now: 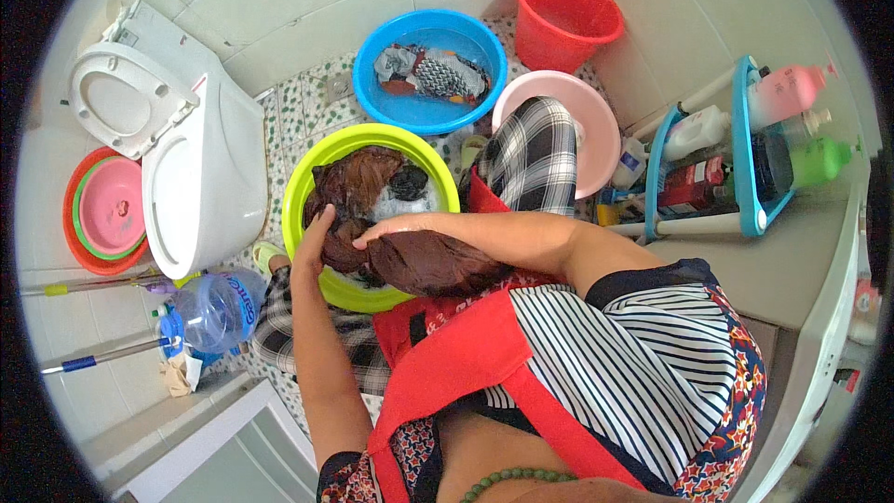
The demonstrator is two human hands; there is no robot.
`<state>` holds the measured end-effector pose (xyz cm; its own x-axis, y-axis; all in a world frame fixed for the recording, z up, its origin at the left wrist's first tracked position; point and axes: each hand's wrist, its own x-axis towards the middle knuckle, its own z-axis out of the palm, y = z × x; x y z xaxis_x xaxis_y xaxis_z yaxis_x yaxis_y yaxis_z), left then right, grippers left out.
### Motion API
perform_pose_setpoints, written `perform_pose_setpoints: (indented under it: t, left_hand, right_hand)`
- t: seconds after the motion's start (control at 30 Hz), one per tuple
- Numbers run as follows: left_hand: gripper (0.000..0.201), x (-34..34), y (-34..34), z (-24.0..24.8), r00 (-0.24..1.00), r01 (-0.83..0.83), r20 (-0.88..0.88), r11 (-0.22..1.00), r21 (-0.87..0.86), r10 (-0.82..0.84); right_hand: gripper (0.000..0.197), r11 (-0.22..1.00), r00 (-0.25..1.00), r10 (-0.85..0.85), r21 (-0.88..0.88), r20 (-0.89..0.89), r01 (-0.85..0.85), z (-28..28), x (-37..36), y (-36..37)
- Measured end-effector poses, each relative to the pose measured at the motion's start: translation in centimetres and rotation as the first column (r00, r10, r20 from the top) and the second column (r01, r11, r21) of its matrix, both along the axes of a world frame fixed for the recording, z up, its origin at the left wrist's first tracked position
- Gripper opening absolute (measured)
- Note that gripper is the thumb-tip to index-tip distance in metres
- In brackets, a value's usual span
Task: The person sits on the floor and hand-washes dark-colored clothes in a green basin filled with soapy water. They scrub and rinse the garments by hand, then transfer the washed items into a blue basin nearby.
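Observation:
A dark brown wet garment (433, 263) lies bunched in a lime-green basin (296, 166), part of it draped over the near right rim toward my lap. My left hand (314, 240) grips the cloth at the basin's left side. My right hand (396, 226) reaches across from the right and holds the same garment near the middle, its fingers partly hidden in the folds. Whitish suds (417, 203) show beside the cloth, along with a small black bunched piece (408, 183).
Beyond stands a blue basin (365, 98) with patterned clothes in water. A pink basin (601, 121) and red bucket (568, 19) are at the far right. Right: a blue-white rack (748, 158) of bottles. Left: a toilet (228, 158), stacked basins (112, 210) and a big water bottle (219, 310).

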<state>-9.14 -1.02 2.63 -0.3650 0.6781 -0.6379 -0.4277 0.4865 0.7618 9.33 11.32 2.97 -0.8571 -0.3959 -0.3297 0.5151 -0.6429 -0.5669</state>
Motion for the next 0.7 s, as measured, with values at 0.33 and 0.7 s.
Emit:
perform_pose_setpoints:
  t: [0.33, 0.7]
  left_hand:
    - [0.074, 0.6, 0.6, 3.9, 0.99, -0.124, 0.134, 0.781, 0.612, 0.052]
    - [0.088, 5.8, 1.6, -0.8, 0.815, -0.561, 0.494, 0.195, 0.805, 0.304]
  right_hand:
    - [0.041, 0.232, 0.975, 0.218, -0.972, 0.032, -0.02, 9.9, 1.5, 0.0]
    - [0.036, 0.068, 0.978, 0.011, -0.976, -0.207, -0.207, 10.1, 0.9, -0.3]
